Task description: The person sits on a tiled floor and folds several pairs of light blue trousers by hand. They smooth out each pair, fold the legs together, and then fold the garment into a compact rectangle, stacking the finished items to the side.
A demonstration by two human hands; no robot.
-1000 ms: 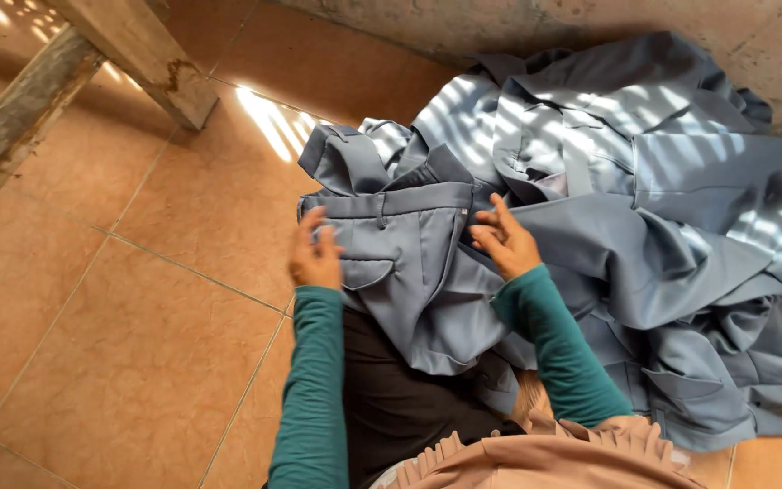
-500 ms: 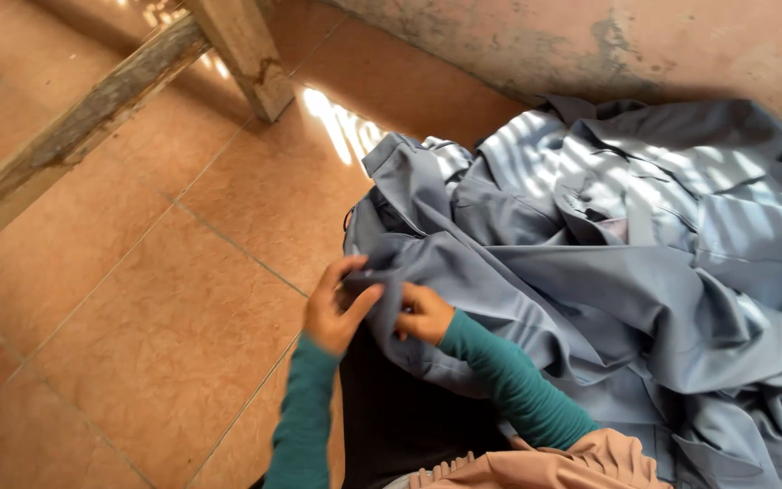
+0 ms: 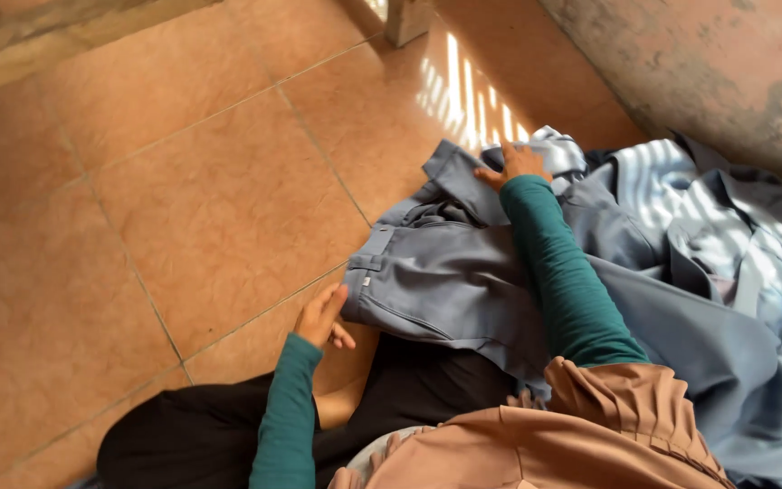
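Where trousers between hand; hand

- Daylight is falling in slatted stripes across the far tiled floor and the pile of grey garments on the right.
- Near areas are sitting in soft, even shade.
- Slight motion softness is showing at the edges.
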